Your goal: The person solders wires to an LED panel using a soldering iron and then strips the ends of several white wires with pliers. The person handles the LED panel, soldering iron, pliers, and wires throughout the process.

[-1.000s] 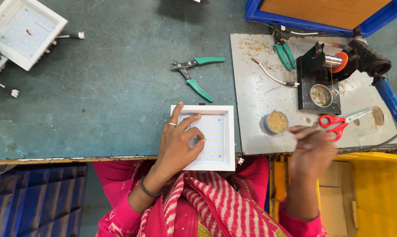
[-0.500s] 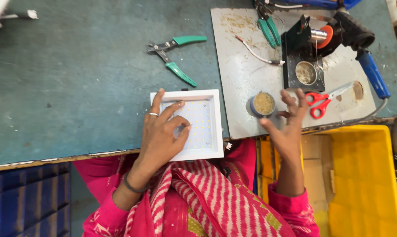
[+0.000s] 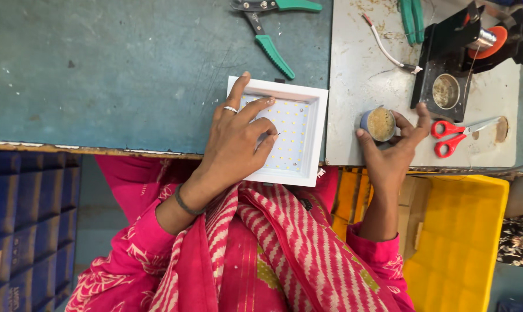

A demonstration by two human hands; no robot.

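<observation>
A square white light panel (image 3: 299,134) with rows of small dots lies at the near edge of the teal workbench (image 3: 111,75). My left hand (image 3: 238,138) rests on its left half, fingers spread, a thin wire end pinched near the fingertips. My right hand (image 3: 395,147) cups a small round blue tin (image 3: 379,123) filled with brownish paste, which stands on the grey board (image 3: 365,81) to the right of the panel.
Green-handled pliers (image 3: 270,40) lie above the panel. On the grey board are a loose wire (image 3: 385,52), a black stand with a round pot (image 3: 446,89), and red scissors (image 3: 455,132). A yellow bin (image 3: 464,242) sits below right, blue crates (image 3: 18,231) below left.
My right hand has moved left from the scissors and closed around the blue tin. My left hand stays on the panel. The view has shifted and moved closer.
</observation>
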